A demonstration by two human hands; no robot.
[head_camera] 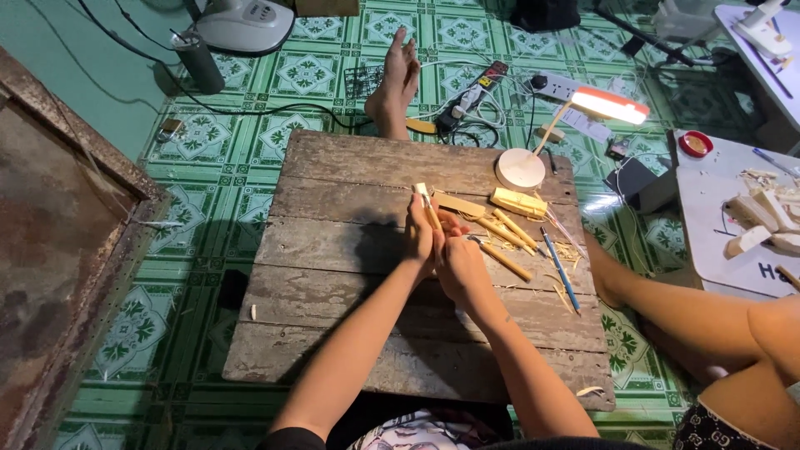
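A pale wooden stick (427, 202) is pinched upright in the grip of the left hand (419, 237); a wooden-handled tool (500, 259) is clasped by the right hand (461, 265), close against it. A slip of the tool toward the left fingers could be risked, the hands being pressed so near. Beyond the grip, wood pieces (517, 202) and a blue pencil (560, 268) lie on the plank tabletop (333, 250), over green patterned floor tiles (225, 167).

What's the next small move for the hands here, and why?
Probably a short shaving stroke along the wooden stick. The left hand holds it upright over the board table, the right hand presses close beside it, seemingly with a tool I cannot make out, and shavings already lie nearby.
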